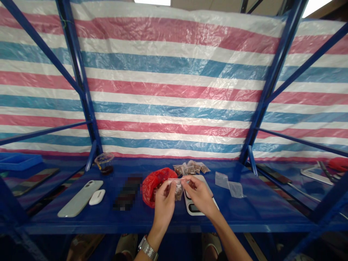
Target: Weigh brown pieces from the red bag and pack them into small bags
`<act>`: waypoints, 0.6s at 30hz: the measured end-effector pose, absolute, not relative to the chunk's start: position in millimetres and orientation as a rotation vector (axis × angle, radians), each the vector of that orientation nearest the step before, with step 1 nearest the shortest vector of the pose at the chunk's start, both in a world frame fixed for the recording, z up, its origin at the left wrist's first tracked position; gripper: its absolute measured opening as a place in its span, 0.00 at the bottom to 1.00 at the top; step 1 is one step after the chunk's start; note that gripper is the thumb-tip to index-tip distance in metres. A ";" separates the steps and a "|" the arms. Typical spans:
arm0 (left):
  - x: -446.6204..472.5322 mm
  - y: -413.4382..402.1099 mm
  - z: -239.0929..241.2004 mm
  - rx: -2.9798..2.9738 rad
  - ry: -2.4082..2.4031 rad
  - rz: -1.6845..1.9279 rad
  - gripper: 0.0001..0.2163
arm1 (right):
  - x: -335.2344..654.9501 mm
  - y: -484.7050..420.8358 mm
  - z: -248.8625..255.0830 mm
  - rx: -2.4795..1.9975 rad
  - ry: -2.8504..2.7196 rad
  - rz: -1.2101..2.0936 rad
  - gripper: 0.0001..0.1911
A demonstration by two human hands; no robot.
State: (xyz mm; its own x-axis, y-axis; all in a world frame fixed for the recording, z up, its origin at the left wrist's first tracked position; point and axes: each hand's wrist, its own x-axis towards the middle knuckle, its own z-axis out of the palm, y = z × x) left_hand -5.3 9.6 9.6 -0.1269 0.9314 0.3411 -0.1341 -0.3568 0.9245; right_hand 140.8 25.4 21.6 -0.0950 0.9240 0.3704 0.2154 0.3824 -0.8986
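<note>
Between my two hands is a small clear zip bag with brownish pieces inside. My left hand pinches its upper left side, and my right hand grips the top edge at the right. Behind my left hand sits an open red plastic bag with dark contents partly hidden. A white kitchen scale with a small display lies under my right hand, which covers part of it. Several filled zip bags are grouped behind the scale. To the right lie two flat zip bags without visible contents.
On the left of the blue shelf are a pale phone, a white earbud case, a blurred dark object and a plastic cup with dark contents. Blue metal posts frame both sides. Striped sheeting hangs behind.
</note>
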 end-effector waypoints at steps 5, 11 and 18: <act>-5.6 11.3 6.5 1.295 0.965 1.616 0.20 | 135.1 23.9 23.2 -1.025 -1.550 0.823 0.24; -5.5 13.4 4.2 1.291 0.942 1.634 0.17 | 130.9 20.7 24.3 -0.995 -1.598 0.785 0.21; -0.7 11.2 1.1 1.369 1.045 1.699 0.15 | 127.1 20.6 26.3 -0.953 -1.587 0.734 0.17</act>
